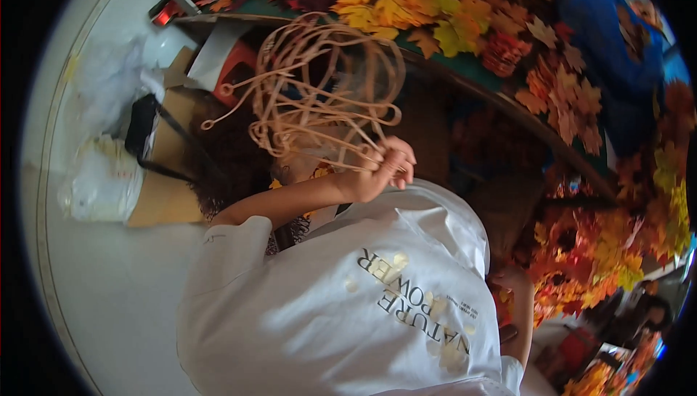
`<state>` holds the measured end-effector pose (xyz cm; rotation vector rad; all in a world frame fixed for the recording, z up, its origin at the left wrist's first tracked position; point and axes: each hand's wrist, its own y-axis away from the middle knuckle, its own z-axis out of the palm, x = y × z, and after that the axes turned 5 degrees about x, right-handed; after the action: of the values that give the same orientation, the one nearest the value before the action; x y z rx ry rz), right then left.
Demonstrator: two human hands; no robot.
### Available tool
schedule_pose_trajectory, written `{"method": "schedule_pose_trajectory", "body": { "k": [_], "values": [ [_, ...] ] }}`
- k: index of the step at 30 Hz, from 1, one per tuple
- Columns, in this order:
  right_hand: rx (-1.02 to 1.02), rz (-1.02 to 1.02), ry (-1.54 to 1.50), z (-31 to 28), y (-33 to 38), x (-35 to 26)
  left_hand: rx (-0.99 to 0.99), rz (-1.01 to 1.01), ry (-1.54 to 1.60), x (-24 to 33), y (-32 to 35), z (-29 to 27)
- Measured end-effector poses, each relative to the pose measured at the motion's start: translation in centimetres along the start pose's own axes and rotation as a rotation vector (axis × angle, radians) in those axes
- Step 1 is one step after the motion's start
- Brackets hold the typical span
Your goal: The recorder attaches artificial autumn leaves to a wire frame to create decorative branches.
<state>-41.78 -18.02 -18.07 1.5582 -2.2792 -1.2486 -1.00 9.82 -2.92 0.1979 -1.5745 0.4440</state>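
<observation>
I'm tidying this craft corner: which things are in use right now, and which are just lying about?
In use:
tan looped hoops, gripped in the left hand
orange artificial leaves, beside the right hand

Lying about:
cardboard sheet
clear plastic bags
black bag
blue bag

Orange and yellow artificial leaves [435, 11] heap along the green-edged table [472, 69]; a blue bag [606, 26], cardboard [163, 193] and perhaps plastic wrapping [102, 178] lie on the floor.
</observation>
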Motion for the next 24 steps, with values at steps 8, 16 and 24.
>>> {"method": "schedule_pose_trajectory", "body": {
  "k": [8, 16, 24],
  "values": [
    [0.567, -0.597, -0.961, -21.2, -2.3, -20.1, -0.198, -0.086, -0.206, 0.6, -1.5, 3.3],
    [1.079, -0.773, -1.423, -24.1, -6.0, -30.0, -0.457, 0.199, -0.396, 2.6, -3.0, 1.4],
    [1.167, -0.592, -0.926, -24.8, -1.8, -27.4, -0.116, -0.244, 0.962, 6.1, -4.4, -3.8]
  ]
}}
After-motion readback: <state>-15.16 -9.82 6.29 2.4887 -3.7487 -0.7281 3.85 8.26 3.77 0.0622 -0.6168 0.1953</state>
